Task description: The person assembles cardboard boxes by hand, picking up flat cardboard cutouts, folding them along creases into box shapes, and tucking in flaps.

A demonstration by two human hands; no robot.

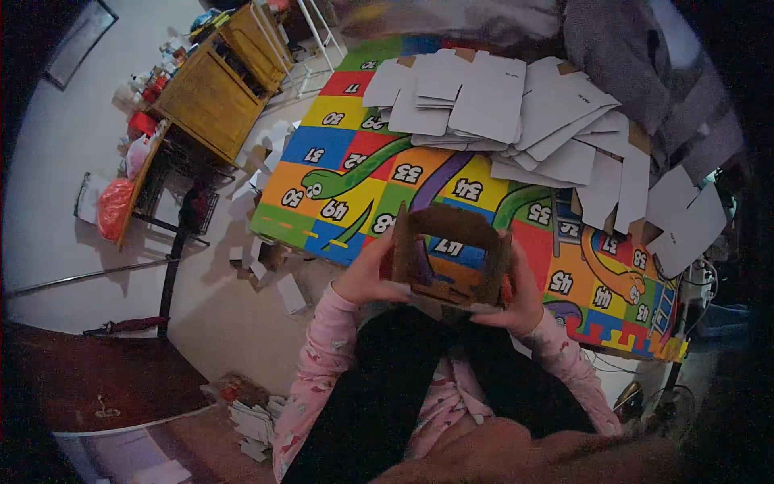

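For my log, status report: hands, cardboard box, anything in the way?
Left hand, right hand holding cardboard box's sides. Box open through middle. White card pile beyond, not blocking.

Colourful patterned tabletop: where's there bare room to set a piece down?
The patterned tabletop is bare at left, between its left edge, the white card pile and the left hand. A smaller patch lies right of the right hand, between the near edge and the cards. The far side and right end are crowded with overlapping cards.

Wooden cabinet (205, 103), red plastic bag (115, 210), wall frame (79, 43)
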